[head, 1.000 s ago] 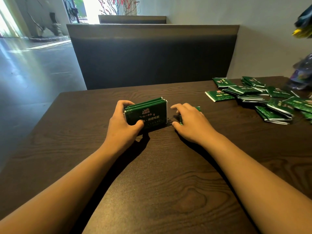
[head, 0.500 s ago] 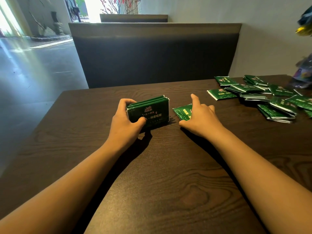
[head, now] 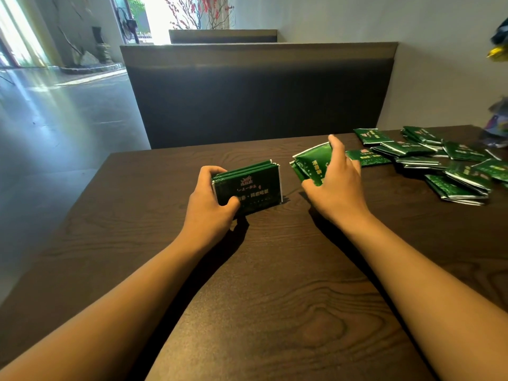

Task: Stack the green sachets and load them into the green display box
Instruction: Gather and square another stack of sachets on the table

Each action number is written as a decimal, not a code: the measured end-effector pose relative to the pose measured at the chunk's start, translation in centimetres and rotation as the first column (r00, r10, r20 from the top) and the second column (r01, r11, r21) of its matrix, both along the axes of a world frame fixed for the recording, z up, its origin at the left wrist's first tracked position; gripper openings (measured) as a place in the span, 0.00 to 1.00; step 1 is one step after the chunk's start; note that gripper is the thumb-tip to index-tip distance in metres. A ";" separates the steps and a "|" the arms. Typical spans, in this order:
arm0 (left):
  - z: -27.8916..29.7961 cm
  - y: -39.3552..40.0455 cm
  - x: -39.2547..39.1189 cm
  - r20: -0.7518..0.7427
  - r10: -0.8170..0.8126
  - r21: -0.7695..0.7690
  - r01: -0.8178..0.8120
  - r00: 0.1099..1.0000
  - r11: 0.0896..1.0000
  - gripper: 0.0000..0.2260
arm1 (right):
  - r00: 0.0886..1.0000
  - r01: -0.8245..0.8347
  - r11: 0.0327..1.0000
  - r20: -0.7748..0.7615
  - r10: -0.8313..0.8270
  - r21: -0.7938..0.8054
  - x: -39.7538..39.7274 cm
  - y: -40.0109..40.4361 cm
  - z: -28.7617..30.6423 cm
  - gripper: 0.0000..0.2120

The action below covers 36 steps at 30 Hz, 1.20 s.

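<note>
While the left hand (head: 211,199) grips a stack of sachets (head: 248,185) standing on edge on the worktop (head: 275,312), thumb across the front face and fingers curled behind, the right hand (head: 334,185) pinches a lifted sachet (head: 310,163) just beside it, tilted with one corner up. More loose sachets (head: 439,163) lie scattered well apart at the far right of the worktop. No green display box is in sight from where I stand.

What could go wrong, as I judge it: the stack is held from one end only, so its free end could fan open or topple if the new sachet is pushed in at an angle. The tilted sachet looks to have a second one under it; the lower one might slip out as the hand moves over. Slick foil faces would make the pack slide apart if the grip eases.

Each sachet is a flat, dark green rectangular packet with pale print and thin silver-white sealed edges, and looks glossy and slightly crinkled. The worktop is dark brown wood with bold swirling grain and a smooth, dull sheen.
</note>
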<state>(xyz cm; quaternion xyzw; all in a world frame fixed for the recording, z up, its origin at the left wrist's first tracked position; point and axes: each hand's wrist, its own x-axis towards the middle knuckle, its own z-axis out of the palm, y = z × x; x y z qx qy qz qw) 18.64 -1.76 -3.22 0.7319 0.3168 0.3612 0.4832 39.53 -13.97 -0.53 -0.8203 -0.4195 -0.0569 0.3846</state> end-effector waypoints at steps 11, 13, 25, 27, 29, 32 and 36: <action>0.4 -0.5 0.3 0.023 -0.006 -0.012 0.007 1.000 1.000 0.18 | 0.974 -0.205 0.911 0.163 0.155 0.358 -1.8 0.2 0.5 0.12; 0.7 -0.7 0.3 0.020 -0.012 0.024 0.011 1.000 1.000 0.17 | 0.930 -0.289 0.907 0.313 0.190 0.306 -2.2 0.4 0.3 0.08; 0.8 -1.0 0.0 -0.024 -0.113 0.086 0.114 0.993 0.990 0.28 | 0.946 -0.275 0.956 0.206 0.250 0.106 -4.0 1.5 -0.9 0.37; 0.6 -0.8 0.1 -0.040 -0.095 0.112 0.099 0.995 0.989 0.30 | 0.946 -0.301 0.945 -0.087 0.312 0.125 -3.4 1.4 -1.2 0.40; 0.6 -0.9 0.3 -0.066 -0.096 0.118 0.103 0.993 0.988 0.32 | 0.850 -0.362 0.922 -0.356 0.388 0.141 -2.9 1.2 -1.5 0.43; 0.8 -0.9 0.4 -0.087 -0.111 0.096 0.119 0.990 0.988 0.34 | 0.761 -0.438 0.886 -0.462 0.455 0.151 -3.4 1.2 -1.4 0.44; 1.1 -1.5 1.2 -0.042 -0.109 0.021 0.110 0.993 0.994 0.32 | 0.770 -0.417 0.896 -0.464 0.437 0.152 -4.8 1.8 -1.6 0.42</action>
